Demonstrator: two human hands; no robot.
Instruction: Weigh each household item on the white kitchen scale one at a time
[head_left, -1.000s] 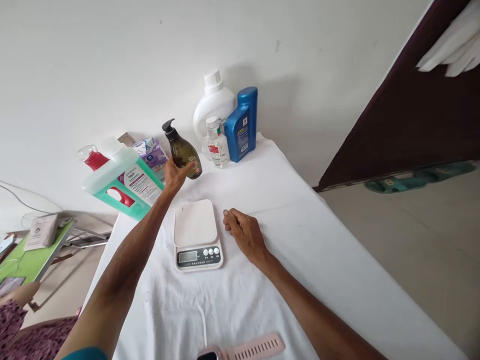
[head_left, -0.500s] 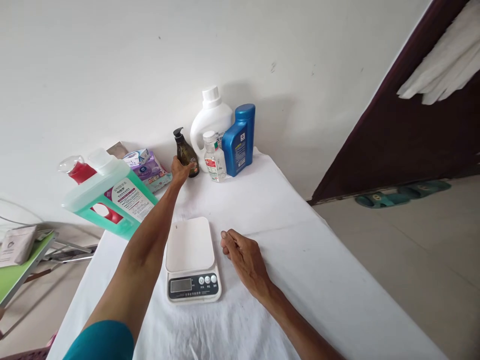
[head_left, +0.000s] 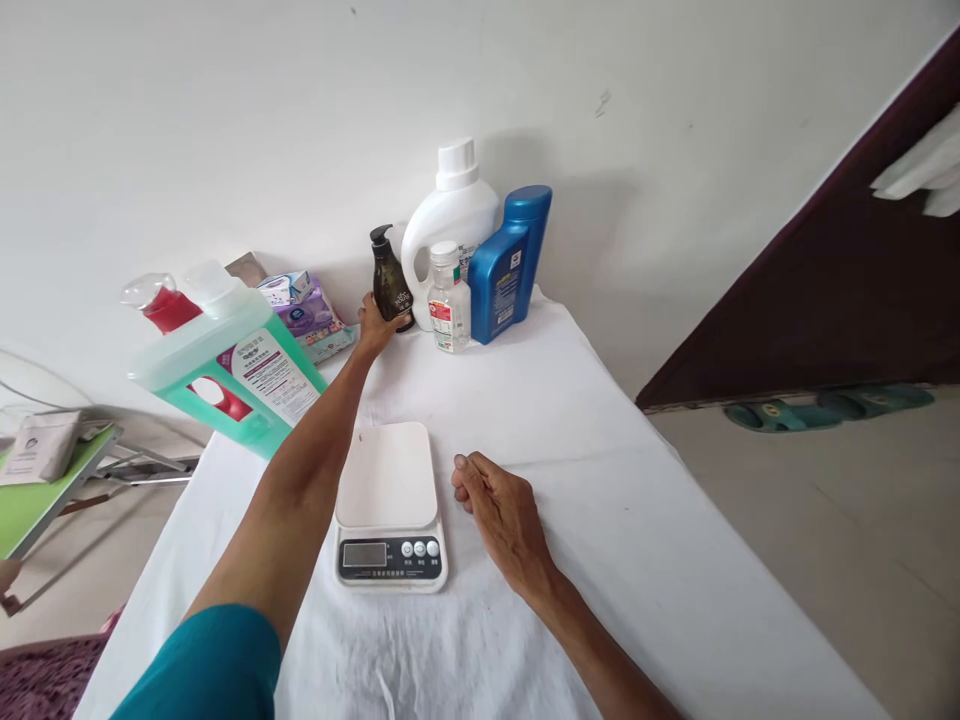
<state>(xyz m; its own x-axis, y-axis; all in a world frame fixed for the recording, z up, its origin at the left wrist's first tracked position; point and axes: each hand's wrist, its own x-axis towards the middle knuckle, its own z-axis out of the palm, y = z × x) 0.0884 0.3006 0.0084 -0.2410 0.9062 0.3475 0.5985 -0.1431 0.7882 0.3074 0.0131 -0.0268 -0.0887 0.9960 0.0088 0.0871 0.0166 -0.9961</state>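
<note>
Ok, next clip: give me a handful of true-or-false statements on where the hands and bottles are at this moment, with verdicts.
1. The left hand grips the dark pump bottle at the far end of the table. True.
2. The pump bottle stands on the scale. False: the scale's platform is bare; the bottle stands on the white cloth beside the white jug.
3. The right hand rests on the cloth just right of the scale. True.
4. The right hand holds the small clear bottle. False: that bottle stands by the blue bottle, untouched.
5. The green jug sits at the table's left edge. True.
</note>
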